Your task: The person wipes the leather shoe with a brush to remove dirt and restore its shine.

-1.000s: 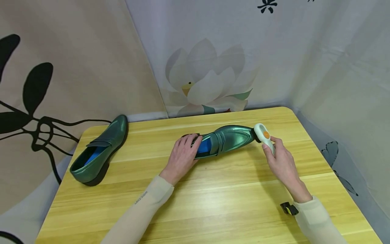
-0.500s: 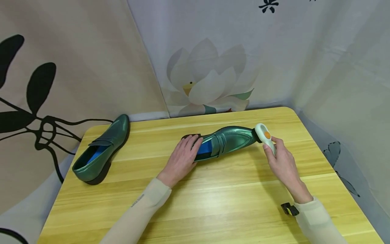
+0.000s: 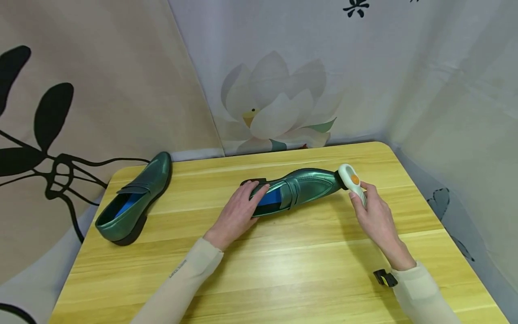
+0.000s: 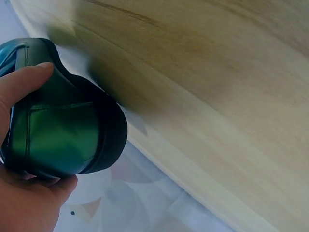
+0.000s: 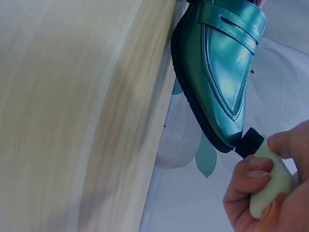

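A shiny green loafer (image 3: 311, 186) with a blue insole is held above the table, its toe pointing right in the head view. My left hand (image 3: 236, 209) grips it round the heel; in the left wrist view the thumb lies along one side of the heel counter (image 4: 63, 137) and fingers curl under the other. My right hand (image 3: 376, 213) grips a small white-handled brush (image 3: 349, 175) with an orange spot. In the right wrist view the brush's black bristles (image 5: 249, 142) are right at the loafer's toe tip.
A second green loafer (image 3: 135, 198) rests on the left side of the light wooden table (image 3: 283, 274), toe toward the back edge. Printed fabric (image 3: 291, 85) hangs behind the table. A small black clip-like piece (image 3: 385, 277) shows beside the right sleeve.
My left hand has shifted slightly left and toward me, and the held loafer's heel has swung a little with it. The right hand and brush stay at the toe.
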The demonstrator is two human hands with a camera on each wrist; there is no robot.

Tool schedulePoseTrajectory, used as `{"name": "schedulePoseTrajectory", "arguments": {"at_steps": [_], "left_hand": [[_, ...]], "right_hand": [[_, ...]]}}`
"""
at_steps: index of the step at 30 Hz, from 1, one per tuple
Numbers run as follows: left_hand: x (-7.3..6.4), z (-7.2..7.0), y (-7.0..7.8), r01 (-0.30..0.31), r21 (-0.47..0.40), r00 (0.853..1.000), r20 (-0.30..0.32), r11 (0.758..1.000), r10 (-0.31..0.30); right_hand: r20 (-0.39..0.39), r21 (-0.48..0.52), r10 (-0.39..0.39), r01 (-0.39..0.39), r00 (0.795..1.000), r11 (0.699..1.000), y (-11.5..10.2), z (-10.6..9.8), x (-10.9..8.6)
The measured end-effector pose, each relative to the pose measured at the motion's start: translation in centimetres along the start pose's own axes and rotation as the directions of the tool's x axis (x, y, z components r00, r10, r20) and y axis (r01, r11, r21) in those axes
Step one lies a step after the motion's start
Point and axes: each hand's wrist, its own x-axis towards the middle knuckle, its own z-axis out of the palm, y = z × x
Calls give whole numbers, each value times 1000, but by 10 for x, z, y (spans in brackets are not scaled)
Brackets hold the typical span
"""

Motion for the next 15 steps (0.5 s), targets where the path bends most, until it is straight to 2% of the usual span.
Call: {"name": "schedulePoseTrajectory", "arguments": {"at_steps": [8,11,15], "left_hand": [[-1,1,1,-8,10,1000,-17,1000,8],[-1,2,1,-8,10,1000,-23,1000,8],[-1,2,2,-6,7,1000,-30,1000,6]], "right_hand": [[3,-16,27,-27,1000,999,-1,-3,3],[-3,-37,1,-2,1000,999,-8,0,7],[-28,-66,-72,70,997,995,-23,10,12]]}}
